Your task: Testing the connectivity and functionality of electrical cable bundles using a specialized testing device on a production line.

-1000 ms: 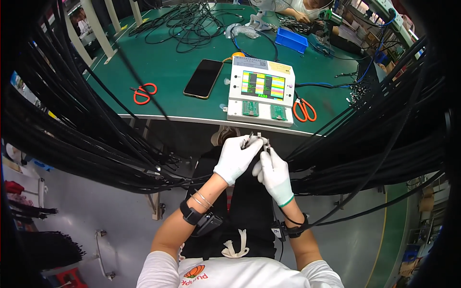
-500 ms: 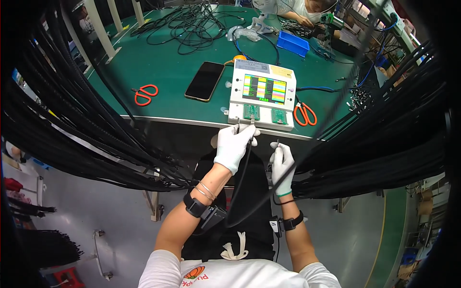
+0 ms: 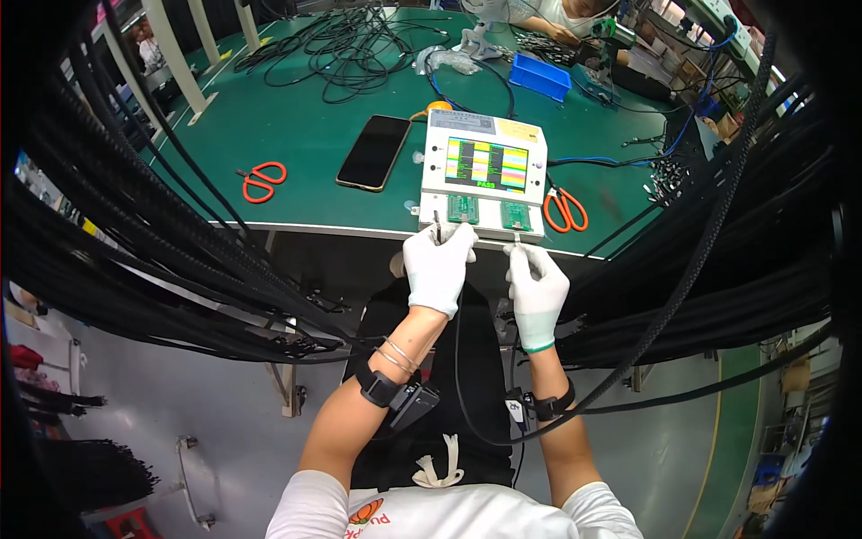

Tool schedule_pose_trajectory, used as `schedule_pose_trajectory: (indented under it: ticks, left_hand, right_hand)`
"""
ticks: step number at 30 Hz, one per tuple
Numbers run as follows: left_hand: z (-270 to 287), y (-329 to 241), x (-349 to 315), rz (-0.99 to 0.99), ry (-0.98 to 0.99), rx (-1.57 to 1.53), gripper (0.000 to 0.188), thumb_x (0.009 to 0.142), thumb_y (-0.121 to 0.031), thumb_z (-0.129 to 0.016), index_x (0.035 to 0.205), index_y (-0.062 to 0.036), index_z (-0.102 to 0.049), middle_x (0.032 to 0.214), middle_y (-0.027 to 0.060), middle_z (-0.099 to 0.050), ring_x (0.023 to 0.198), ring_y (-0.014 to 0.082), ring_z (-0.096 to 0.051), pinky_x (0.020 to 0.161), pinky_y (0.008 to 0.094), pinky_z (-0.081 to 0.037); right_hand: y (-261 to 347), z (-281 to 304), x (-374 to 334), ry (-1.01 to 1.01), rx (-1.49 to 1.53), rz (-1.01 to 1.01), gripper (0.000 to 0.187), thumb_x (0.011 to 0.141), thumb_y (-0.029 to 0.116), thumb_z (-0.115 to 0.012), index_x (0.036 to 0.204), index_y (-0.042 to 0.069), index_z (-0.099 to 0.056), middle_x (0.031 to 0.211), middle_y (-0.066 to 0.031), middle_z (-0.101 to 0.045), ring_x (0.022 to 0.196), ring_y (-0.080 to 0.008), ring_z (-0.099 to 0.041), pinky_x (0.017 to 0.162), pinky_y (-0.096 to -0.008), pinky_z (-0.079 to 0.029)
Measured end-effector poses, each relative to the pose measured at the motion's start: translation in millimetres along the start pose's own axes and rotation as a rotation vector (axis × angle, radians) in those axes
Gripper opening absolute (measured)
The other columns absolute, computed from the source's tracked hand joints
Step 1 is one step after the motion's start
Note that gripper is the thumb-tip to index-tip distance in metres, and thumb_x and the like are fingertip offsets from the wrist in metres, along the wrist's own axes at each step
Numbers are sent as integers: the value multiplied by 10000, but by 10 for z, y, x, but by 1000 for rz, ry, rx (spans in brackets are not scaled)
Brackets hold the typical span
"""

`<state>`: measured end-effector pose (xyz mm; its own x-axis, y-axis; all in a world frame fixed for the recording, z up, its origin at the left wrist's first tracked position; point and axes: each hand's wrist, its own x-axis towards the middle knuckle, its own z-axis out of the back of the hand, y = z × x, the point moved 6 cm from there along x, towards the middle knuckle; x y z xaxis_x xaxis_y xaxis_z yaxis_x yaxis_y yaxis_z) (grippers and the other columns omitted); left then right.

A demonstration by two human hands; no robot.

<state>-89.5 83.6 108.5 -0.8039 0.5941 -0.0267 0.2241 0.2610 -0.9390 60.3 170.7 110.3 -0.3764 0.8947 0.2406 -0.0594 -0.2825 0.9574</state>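
Observation:
A white cable tester [image 3: 434, 205] with a lit colour screen [image 3: 488, 165] sits at the table's near edge, with a left green circuit board [image 3: 463, 209] and a right one [image 3: 516, 216] along its front. My gloved left hand [image 3: 437, 268] is closed on a cable's connector end at the left board. A dark, thin tip also stands up by its fingers. In my gloved right hand [image 3: 539, 283], thumb and fingers pinch a small metal cable connector [image 3: 517, 238] just below the right board. A black braided cable [image 3: 462, 377] hangs from my left hand in a loop over my lap.
Thick bundles of black cables hang at left [image 3: 180, 260] and right [image 3: 664, 314]. On the green table [image 3: 305, 144] lie a phone [image 3: 374, 153], orange-handled scissors [image 3: 262, 182], another orange-handled tool [image 3: 566, 209], a blue tray [image 3: 540, 77] and tangled cables [image 3: 350, 54]. Another person works at the far right.
My right hand has risen toward the tester, bringing a connector up to the right board. My left hand stays at the left board. The cable loop now sweeps out to the right.

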Motion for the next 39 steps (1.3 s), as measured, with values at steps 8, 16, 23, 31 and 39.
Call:
schedule_pose_trajectory:
  ticks: [8,16,23,31,39]
  left_hand:
    - [60,230,50,78,144,-274,270,1015,-198,-582,1024,66,-639,784,106,-699,577,95,-558,540,219,-410]
    - [81,785,-913,96,856,654,359,1013,-248,-437,1206,11,-592,767,152,-685,718,275,-691,760,381,-543]
    - [-530,580,-1580,-333,933,652,679,917,-78,-563,1543,-82,-299,1132,256,-654,878,363,-692,760,411,-552]
    - [962,-216,-323,169,-51,-789,314,1050,-233,-468,1271,-46,-590,868,172,-700,349,37,-308,300,207,-224]
    - [138,-383,-634,63,463,-165,402,1058,-270,-487,1290,47,-572,743,93,-660,358,11,-272,324,199,-191]
  right_hand:
    - [89,12,121,-35,-137,212,175,959,124,-619,918,-13,-721,600,48,-531,487,2,-414,450,-200,-287]
    - [189,-46,181,36,-160,67,200,949,137,-605,901,-23,-715,580,2,-577,458,-27,-484,440,-213,-355]
    - [1052,270,52,197,-700,334,220,885,173,-711,997,-17,-703,821,-168,-697,671,-257,-684,643,-306,-527]
    - [3383,1291,-504,-579,-745,1176,272,860,70,-741,1131,85,-723,957,-51,-707,735,-123,-615,684,-232,-495]
    - [4141,1400,-126,-897,-1426,1409,347,886,162,-742,1227,114,-695,1020,-30,-689,872,-93,-624,776,-238,-506]
